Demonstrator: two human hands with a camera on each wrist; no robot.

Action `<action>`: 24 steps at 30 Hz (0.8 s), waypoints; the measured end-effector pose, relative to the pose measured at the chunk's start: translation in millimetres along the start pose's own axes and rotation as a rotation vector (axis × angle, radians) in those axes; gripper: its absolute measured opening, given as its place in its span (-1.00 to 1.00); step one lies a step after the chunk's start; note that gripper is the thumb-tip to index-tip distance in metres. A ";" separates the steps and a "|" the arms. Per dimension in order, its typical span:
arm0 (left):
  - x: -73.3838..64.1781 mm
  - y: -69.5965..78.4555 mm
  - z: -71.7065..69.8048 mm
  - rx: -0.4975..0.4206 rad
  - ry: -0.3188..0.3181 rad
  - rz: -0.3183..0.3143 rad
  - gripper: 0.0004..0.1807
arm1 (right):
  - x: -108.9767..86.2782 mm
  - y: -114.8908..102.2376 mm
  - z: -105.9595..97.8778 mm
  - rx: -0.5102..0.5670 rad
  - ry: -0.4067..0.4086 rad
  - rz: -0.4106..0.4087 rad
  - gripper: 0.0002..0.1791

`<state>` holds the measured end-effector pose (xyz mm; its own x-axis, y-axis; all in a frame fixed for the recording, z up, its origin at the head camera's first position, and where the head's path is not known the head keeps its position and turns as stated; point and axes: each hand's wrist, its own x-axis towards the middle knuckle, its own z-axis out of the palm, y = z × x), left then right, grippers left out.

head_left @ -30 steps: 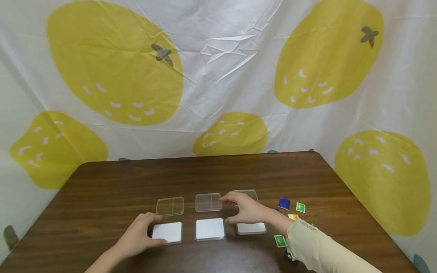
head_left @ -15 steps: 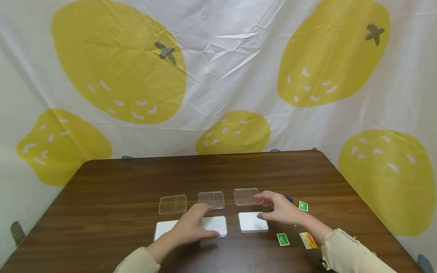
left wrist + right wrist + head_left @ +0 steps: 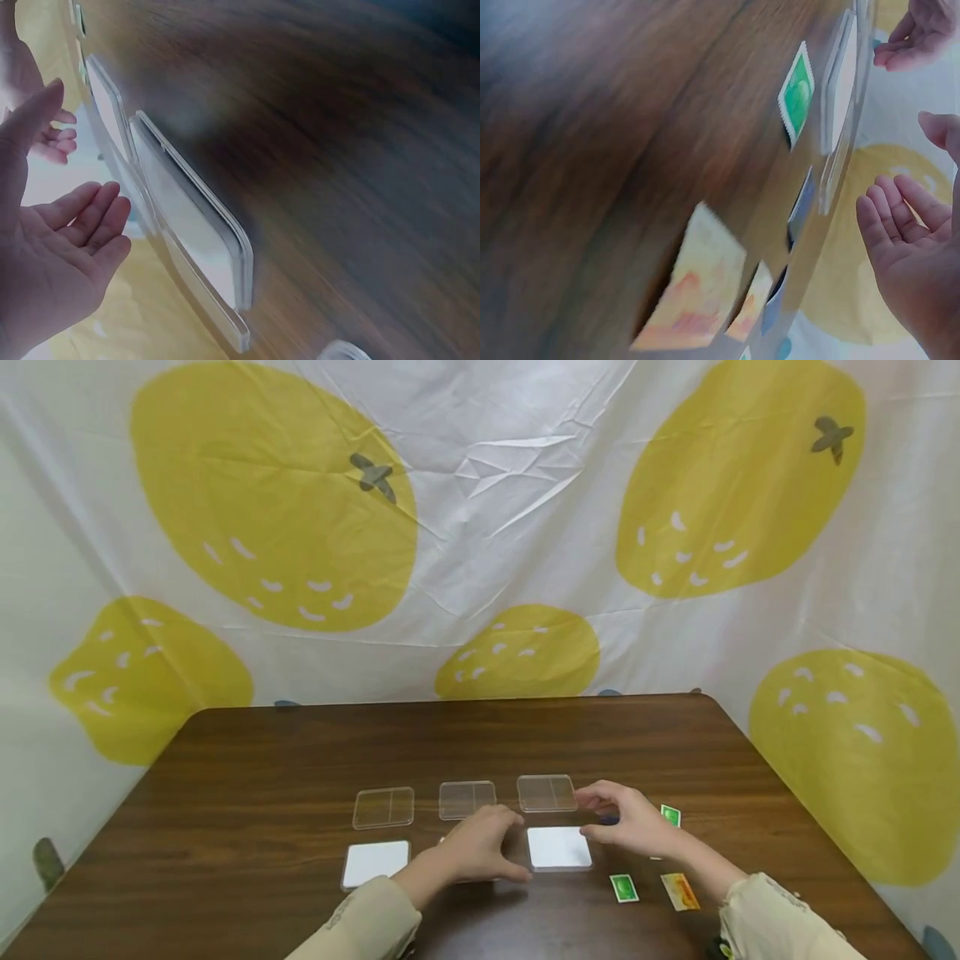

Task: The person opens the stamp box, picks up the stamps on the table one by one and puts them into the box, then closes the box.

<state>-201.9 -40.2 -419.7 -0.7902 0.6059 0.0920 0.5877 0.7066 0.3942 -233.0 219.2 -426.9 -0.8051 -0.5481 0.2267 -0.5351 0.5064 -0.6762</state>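
My left hand [image 3: 480, 845] hovers over the middle white-filled clear case, mostly hiding it. Its fingers are spread, with thumb and fingertips beside the left edge of the right-hand white-filled case [image 3: 559, 847]. On that case's other side is my right hand [image 3: 633, 820], fingers loosely bent and holding nothing. Both hands look raised off the table in the wrist views. A third white-filled case [image 3: 377, 862] lies at the left. Behind them lie clear plastic covers in a row: a left cover [image 3: 383, 808], a middle cover [image 3: 467, 798] and a right cover [image 3: 547, 793].
Small stamps with perforated edges lie right of the cases on the brown table [image 3: 262, 777]: a green stamp [image 3: 624, 887], an orange stamp [image 3: 680, 892], another green stamp [image 3: 671, 815] and blue stamps [image 3: 800, 208], partly hidden. A lemon-print cloth [image 3: 517, 543] hangs behind.
My left hand has moved right from the left case, across the middle one. My right hand has moved right, from between the middle and right cases to the right case's far side.
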 end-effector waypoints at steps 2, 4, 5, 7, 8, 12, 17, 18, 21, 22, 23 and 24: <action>2.6 1.1 2.4 0.012 -0.008 -0.015 -0.30 | -2.0 3.8 -1.8 -0.012 0.011 0.007 -0.56; 4.4 1.4 4.7 0.017 -0.014 -0.028 -0.30 | -4.2 7.2 -4.6 -0.022 0.026 0.025 -0.60; 5.1 1.4 5.7 0.021 -0.015 -0.031 -0.30 | -5.1 8.6 -6.5 -0.033 0.033 0.040 -0.62; 6.3 1.3 7.4 0.023 -0.017 -0.033 -0.30 | -6.5 10.9 -10.6 -0.054 0.046 0.081 -0.67; 7.1 1.0 8.3 0.025 -0.018 -0.032 -0.31 | -7.0 11.8 -12.9 -0.063 0.053 0.107 -0.69; 10.6 1.5 9.6 0.036 -0.027 -0.025 -0.38 | -8.7 15.5 -20.6 -0.112 0.060 0.192 -0.79; 14.1 2.6 11.1 0.048 -0.036 -0.034 -0.44 | -11.5 20.7 -23.5 -0.165 0.035 0.208 -0.85; 14.5 2.8 11.5 0.047 -0.035 -0.039 -0.45 | -12.0 21.7 -23.6 -0.183 0.029 0.198 -0.87; 15.4 3.7 12.4 0.050 -0.021 -0.043 -0.48 | -13.7 24.0 -23.9 -0.222 0.022 0.172 -0.89; 15.7 4.2 12.3 0.051 -0.014 -0.042 -0.49 | -14.0 24.5 -24.0 -0.230 0.021 0.162 -0.89; 16.1 4.6 12.5 0.053 -0.007 -0.041 -0.50 | -14.2 24.9 -24.1 -0.235 0.022 0.154 -0.90; 16.6 4.9 12.8 0.053 -0.001 -0.041 -0.50 | -14.2 25.5 -24.1 -0.240 0.024 0.147 -0.90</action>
<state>-209.8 -22.0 -427.9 -0.8137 0.5763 0.0764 0.5633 0.7492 0.3485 -241.3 256.0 -430.4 -0.8829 -0.4425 0.1573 -0.4551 0.7239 -0.5185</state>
